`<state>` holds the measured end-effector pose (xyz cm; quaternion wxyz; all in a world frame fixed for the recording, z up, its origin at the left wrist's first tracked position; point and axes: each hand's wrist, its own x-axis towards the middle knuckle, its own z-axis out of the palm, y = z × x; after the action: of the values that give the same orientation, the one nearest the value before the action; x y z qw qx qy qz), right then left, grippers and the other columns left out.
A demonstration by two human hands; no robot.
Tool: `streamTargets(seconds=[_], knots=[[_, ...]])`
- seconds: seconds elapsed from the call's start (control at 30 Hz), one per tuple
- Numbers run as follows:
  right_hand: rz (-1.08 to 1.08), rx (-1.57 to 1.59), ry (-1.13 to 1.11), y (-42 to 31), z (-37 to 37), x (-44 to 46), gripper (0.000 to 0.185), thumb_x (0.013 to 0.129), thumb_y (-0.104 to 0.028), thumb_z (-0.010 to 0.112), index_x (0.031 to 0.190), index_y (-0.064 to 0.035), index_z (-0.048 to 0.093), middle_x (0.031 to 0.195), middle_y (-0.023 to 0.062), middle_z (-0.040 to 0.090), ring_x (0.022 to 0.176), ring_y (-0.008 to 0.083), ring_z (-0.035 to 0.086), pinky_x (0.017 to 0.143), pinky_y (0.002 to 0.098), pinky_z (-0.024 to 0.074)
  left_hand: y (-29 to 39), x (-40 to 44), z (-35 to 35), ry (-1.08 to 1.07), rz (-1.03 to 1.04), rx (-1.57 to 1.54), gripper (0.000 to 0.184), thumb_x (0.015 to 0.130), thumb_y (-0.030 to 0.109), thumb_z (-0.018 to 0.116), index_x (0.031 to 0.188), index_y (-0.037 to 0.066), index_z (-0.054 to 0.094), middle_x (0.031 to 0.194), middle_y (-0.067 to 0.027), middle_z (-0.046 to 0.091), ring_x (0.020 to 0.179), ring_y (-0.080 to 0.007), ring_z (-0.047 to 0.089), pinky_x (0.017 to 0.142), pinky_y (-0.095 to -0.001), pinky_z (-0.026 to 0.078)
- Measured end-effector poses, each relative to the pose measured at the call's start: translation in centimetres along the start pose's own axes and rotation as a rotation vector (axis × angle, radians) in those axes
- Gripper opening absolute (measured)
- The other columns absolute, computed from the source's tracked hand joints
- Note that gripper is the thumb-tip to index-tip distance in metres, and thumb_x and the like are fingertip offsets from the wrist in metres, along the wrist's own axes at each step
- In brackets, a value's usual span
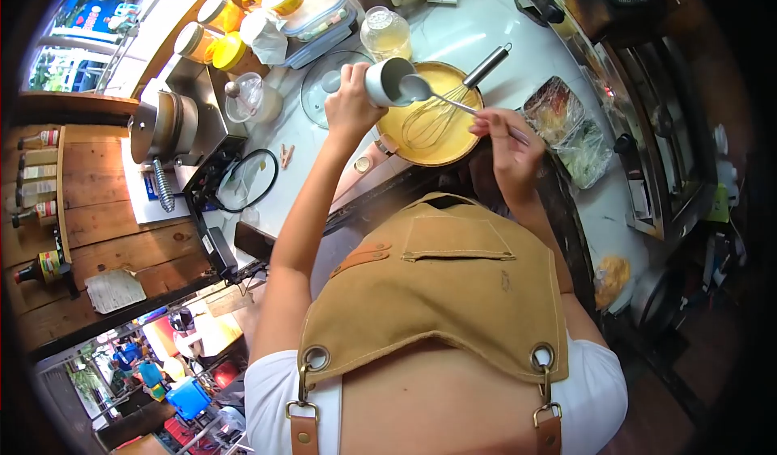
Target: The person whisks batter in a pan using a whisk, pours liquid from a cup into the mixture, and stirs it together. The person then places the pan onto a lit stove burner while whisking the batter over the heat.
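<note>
A small grey-green cup (390, 83) is tilted over a pan (476, 141) of yellow mixture, and my left hand (353, 103) is wrapped round it. My right hand (510, 143) grips the handle of a metal spoon (453, 101), whose bowl is at the cup's mouth. A wire whisk (433, 119) rests in the yellow mixture (390, 127), its handle leaning on the pan's far rim. Just behind the pan stands a clear plastic jar (385, 33). What the cup holds is hidden.
Left of the pan lie a glass lid (312, 91), a clothespin (286, 156) and a plastic container (263, 103). Yellow-lidded jars (229, 51) and a lidded box (316, 10) stand at the back. Plastic-wrapped food packs (584, 152) lie to the right.
</note>
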<state>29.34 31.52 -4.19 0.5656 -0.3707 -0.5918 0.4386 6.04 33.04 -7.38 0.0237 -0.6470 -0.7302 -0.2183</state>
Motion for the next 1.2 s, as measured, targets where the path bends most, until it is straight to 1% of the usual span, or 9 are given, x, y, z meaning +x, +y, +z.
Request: streamTargets(seconds=[0.23, 0.33, 0.47, 0.63, 0.73, 0.83, 0.93, 1.07, 1.2], knots=[[0.102, 0.051, -0.431, 0.1, 5.3, 2.8, 0.051, 0.079, -0.02, 0.066, 0.122, -0.0059, 0.042, 0.096, 0.0087, 0.057, 0.076, 0.0115, 0.061, 0.064, 0.0214, 0.048, -4.7, -6.0, 0.6, 0.168, -0.393, -0.722, 0.061, 0.051, 0.008, 0.08, 0.105, 0.007, 0.053, 0.093, -0.0092, 0.064, 0.085, -0.023, 0.061, 0.072, -0.0317, 0.047], [0.219, 0.046, -0.15, 3.4, 2.8, 5.1, 0.046, 0.078, -0.012, 0.065, 0.119, -0.005, 0.044, 0.094, 0.0049, 0.055, 0.07, 0.0096, 0.056, 0.06, 0.0193, 0.0447, -9.8, -9.0, 2.4, 0.148, -0.575, -0.975, 0.056, 0.051, 0.006, 0.08, 0.101, 0.005, 0.055, 0.094, -0.007, 0.064, 0.085, -0.0187, 0.06, 0.077, -0.0311, 0.048], [0.574, 0.005, 0.049, 10.0, -3.6, 7.9, 0.053, 0.079, -0.02, 0.063, 0.123, -0.0052, 0.039, 0.106, 0.0094, 0.051, 0.072, 0.0156, 0.057, 0.058, 0.0265, 0.047, -11.6, -11.5, 2.1, 0.421, -0.645, -0.809, 0.056, 0.049, 0.006, 0.081, 0.1, 0.005, 0.058, 0.092, -0.0061, 0.064, 0.084, -0.0173, 0.06, 0.075, -0.0294, 0.049], [0.869, 0.397, -0.154, 20.5, -9.0, 9.6, 0.057, 0.081, -0.03, 0.061, 0.127, -0.0039, 0.039, 0.08, 0.0048, 0.047, 0.068, 0.0171, 0.051, 0.064, 0.0306, 0.0475, -12.5, -13.0, 1.0, 0.11, -0.775, -0.578, 0.054, 0.052, 0.024, 0.08, 0.099, 0.007, 0.058, 0.089, -0.0093, 0.064, 0.081, -0.0186, 0.061, 0.073, -0.0336, 0.049], [1.157, 0.083, -0.224, 23.5, -10.9, 13.1, 0.048, 0.08, -0.034, 0.062, 0.119, -0.0119, 0.046, 0.081, 0.0089, 0.052, 0.069, 0.0218, 0.05, 0.056, 0.0321, 0.0452, -13.8, -14.5, 4.1, 0.115, -0.811, -0.598, 0.085, 0.046, 0.03, 0.082, 0.119, 0.01, 0.041, 0.099, -0.0129, 0.058, 0.092, -0.0279, 0.057, 0.079, -0.0342, 0.047], [0.586, -0.687, -0.219, 13.5, -4.7, 12.7, 0.03, 0.081, -0.029, 0.061, 0.095, -0.0037, 0.051, 0.075, 0.004, 0.05, 0.059, 0.0114, 0.046, 0.046, 0.0253, 0.0387, -13.8, -18.2, 1.8, 0.158, -0.865, -0.271, 0.077, 0.049, 0.031, 0.081, 0.114, 0.008, 0.045, 0.099, -0.0114, 0.058, 0.088, -0.0204, 0.057, 0.076, -0.0325, 0.047], [0.447, -0.248, -0.562, 9.5, 0.0, 12.0, 0.022, 0.083, -0.022, 0.057, 0.094, -0.0036, 0.052, 0.072, 0.0015, 0.048, 0.057, 0.0084, 0.045, 0.045, 0.0225, 0.0386, -10.4, -20.1, -7.2, 0.021, -1.088, -0.687, 0.058, 0.063, 0.029, 0.074, 0.11, 0.007, 0.049, 0.103, -0.0098, 0.057, 0.088, -0.0181, 0.057, 0.073, -0.0306, 0.046], [0.587, 0.17, -1.247, -1.4, 12.5, 3.1, 0.012, 0.089, -0.017, 0.049, 0.094, -0.0065, 0.048, 0.078, 0.0043, 0.049, 0.072, 0.0122, 0.05, 0.063, 0.0228, 0.0416, -4.6, -17.9, -11.0, 0.795, -0.73, -1.154, 0.03, 0.077, 0.018, 0.061, 0.103, 0.007, 0.05, 0.094, 0.0003, 0.048, 0.082, -0.0086, 0.049, 0.068, -0.0244, 0.043], [0.923, 0.627, -1.3, -2.2, 17.3, -2.6, 0.04, 0.087, -0.017, 0.053, 0.122, -0.0059, 0.037, 0.103, 0.0049, 0.051, 0.092, 0.0127, 0.052, 0.071, 0.0236, 0.0437, 0.1, -13.8, -9.8, 0.665, -0.349, -0.953, 0.027, 0.083, 0.02, 0.052, 0.107, 0.009, 0.046, 0.098, -0.002, 0.044, 0.088, -0.0094, 0.044, 0.072, -0.0235, 0.04]])
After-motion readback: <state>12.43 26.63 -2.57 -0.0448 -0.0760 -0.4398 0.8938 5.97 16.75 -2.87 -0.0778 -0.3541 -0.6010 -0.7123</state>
